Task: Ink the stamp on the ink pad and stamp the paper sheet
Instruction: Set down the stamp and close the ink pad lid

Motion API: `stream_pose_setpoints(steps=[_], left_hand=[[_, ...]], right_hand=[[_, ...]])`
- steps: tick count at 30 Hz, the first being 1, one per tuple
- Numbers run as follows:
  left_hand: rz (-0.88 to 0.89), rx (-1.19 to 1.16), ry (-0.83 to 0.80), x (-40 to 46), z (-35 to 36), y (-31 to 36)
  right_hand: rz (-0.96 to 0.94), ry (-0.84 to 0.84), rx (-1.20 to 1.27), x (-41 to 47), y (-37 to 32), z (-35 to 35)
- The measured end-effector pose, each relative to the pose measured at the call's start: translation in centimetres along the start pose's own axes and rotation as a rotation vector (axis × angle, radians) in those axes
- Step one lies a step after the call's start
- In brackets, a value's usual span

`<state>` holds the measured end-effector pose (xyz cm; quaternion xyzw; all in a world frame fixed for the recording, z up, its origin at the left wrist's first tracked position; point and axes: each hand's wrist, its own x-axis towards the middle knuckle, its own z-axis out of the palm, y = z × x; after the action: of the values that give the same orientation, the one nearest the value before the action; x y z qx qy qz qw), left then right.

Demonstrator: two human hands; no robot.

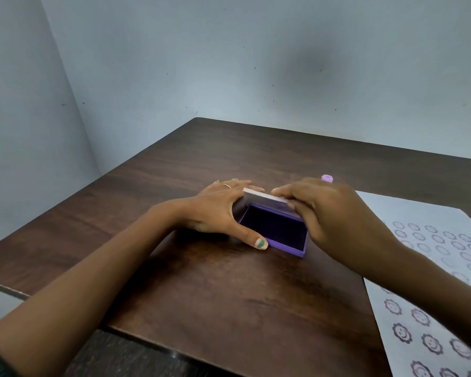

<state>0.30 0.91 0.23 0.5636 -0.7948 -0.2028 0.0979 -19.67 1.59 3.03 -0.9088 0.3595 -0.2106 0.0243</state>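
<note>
A purple ink pad (276,232) lies on the dark wooden table (229,289), its dark pad showing. Its lid (267,198) stands partly raised at the far side. My left hand (220,210) grips the pad's left side, thumb along the near edge. My right hand (326,216) holds the lid's top edge between thumb and fingers. A small lilac stamp (327,178) stands on the table just behind my right hand, mostly hidden. The white paper sheet (430,268) lies at the right, covered with several purple flower-face prints.
Pale walls close the table in at the back and left. The table's near edge runs across the lower left, with a dark speckled floor (120,357) below it.
</note>
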Motion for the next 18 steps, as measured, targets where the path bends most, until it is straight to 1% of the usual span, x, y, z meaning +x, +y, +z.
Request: stream_pose_setpoints(steps=[3, 7, 10, 14, 18], left_hand=[[-0.014, -0.016, 0.003, -0.2, 0.1, 0.1], [0.021, -0.022, 0.022, -0.3, 0.0, 0.4], [0.040, -0.041, 0.033, -0.6, -0.1, 0.8], [0.044, -0.065, 0.029, -0.7, -0.2, 0.8], [0.025, -0.078, 0.044, -0.7, -0.3, 0.9]], right_hand=[[-0.058, 0.023, -0.036, -1.3, -0.3, 0.7], [-0.157, 0.104, -0.162, -2.5, -0.3, 1.1], [-0.192, 0.110, -0.229, -3.1, -0.6, 1.1], [-0.201, 0.074, -0.226, -3.7, -0.7, 1.4], [-0.098, 0.098, -0.102, -3.6, -0.5, 1.3]])
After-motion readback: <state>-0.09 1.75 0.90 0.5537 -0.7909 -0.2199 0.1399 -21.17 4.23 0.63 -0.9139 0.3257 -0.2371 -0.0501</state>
